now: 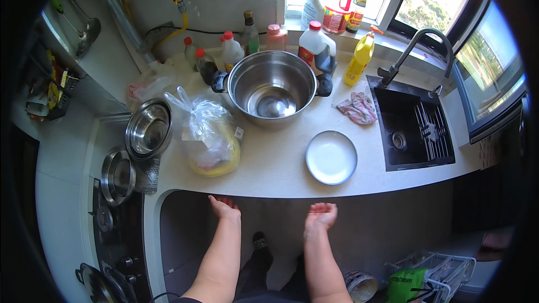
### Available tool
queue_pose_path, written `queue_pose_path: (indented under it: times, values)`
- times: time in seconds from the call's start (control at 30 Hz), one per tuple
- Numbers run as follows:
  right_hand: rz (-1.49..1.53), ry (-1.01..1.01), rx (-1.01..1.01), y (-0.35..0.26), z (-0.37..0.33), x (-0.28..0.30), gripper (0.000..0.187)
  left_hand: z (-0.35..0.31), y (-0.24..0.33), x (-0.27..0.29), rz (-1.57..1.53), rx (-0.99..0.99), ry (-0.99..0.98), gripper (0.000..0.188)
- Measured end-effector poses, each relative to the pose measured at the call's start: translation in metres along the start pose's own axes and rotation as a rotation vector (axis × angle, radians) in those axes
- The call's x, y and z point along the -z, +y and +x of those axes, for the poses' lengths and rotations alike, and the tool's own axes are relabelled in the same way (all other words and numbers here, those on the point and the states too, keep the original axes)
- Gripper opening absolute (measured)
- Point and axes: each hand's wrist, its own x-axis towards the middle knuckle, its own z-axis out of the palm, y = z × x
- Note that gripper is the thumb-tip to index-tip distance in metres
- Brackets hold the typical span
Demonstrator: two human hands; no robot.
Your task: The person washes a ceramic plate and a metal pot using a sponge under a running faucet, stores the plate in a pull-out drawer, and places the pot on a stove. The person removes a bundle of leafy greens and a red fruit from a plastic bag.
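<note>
My left hand point(224, 207) is below the counter's front edge, palm up, with its thumb apart from the fingers and nothing in it. My right hand point(321, 215) is held out palm up beneath the plate's side of the counter, empty, its fingers loosely bent. Nearest to the right hand is a round white plate point(331, 157) with a thin darker rim. A knotted clear plastic bag point(210, 134) with something yellow in it sits beyond my left hand. Behind them stands a large, empty steel pot point(272, 87) with dark side handles. Neither hand touches anything.
A crumpled pink-and-white cloth point(358, 108) lies beside the black sink point(412, 160). Sauce bottles point(233, 51) and a yellow detergent bottle point(359, 59) line the back. Steel bowls point(149, 129) stand at left, near the stove point(120, 235). A white wire rack point(449, 272) is low right.
</note>
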Motion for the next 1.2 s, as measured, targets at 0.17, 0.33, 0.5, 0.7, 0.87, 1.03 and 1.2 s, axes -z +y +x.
queue_pose_path:
  times: [0.17,0.33,0.5,0.7,0.87,1.03,1.2]
  values:
    - [0.179,-0.136,-0.467,0.108,0.01,-0.006,0.03,0.023,0.015,-0.002,-0.391,0.304,-0.429,0.076]
    - [0.251,-0.261,-0.486,0.128,-0.001,-0.013,0.039,0.018,0.021,-0.001,-0.443,0.38,-0.473,0.08]
    - [0.101,-0.226,-0.449,0.13,0.002,-0.007,0.047,0.041,0.014,0.007,-0.307,0.335,-0.287,0.074]
    - [0.07,-0.155,-0.417,0.13,0.0,0.028,0.064,0.022,0.015,0.03,-0.2,0.343,-0.144,0.077]
    - [-0.05,-0.043,-0.436,0.117,-0.027,0.058,0.072,0.014,0.01,0.073,-0.193,0.362,-0.024,0.068]
    - [-0.075,0.015,-0.492,0.096,-0.043,0.108,0.068,-0.016,0.012,0.121,-0.083,0.408,0.074,0.073]
    - [-0.745,0.22,-0.292,0.052,-0.049,0.139,0.045,-0.037,0.022,0.159,-0.021,0.433,0.125,0.09]
